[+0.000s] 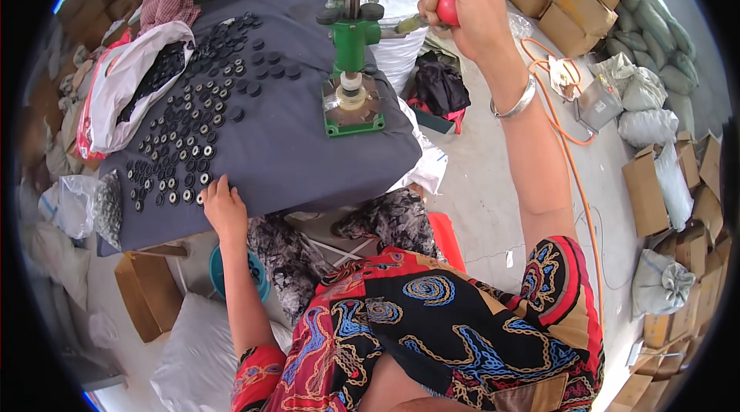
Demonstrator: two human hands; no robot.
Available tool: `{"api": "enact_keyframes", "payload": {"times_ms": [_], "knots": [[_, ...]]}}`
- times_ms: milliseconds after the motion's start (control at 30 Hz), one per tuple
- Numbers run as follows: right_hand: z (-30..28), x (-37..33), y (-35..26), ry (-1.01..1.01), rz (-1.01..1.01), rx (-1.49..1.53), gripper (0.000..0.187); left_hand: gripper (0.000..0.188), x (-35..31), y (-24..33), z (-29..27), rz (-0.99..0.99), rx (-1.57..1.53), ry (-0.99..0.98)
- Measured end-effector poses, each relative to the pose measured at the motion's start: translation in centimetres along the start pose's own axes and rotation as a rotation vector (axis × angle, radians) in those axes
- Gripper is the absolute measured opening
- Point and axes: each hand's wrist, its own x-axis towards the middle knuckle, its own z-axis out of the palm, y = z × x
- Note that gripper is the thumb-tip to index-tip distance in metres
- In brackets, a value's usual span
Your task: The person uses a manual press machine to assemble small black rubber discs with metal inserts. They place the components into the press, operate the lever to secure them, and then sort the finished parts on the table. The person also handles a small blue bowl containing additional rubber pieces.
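My right hand (466,7) is raised at the far right of the table, its fingers wrapped round the red ball knob (447,8) on the lever of a green hand press (354,50). Under the press's ram, a pale round piece (351,96) sits on the square base. At the table's near edge, my left hand (224,210) has its fingertips bent down at a small black round piece with a light centre (201,198). Many similar black round pieces (185,123) lie spread over the dark cloth on the left.
A white sack (116,104) of black pieces lies open on the dark table cloth (285,154). Beside it is a clear bag of small parts (108,208). An orange hose (566,150) crosses the floor at right, near cardboard boxes (647,188). A teal bucket (258,277) stands below the table.
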Motion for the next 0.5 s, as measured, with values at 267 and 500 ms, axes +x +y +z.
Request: {"api": "enact_keyframes", "payload": {"times_ms": [267,500], "knots": [[0.3,0.4,-1.2,0.002,0.047,-0.053,0.021,0.064,5.0,11.4,0.3,0.135,-0.653,0.007],[0.3,1.2,-1.9,-0.001,0.096,-0.029,0.022,0.078,10.6,18.4,5.4,0.320,-0.635,-0.144]]}}
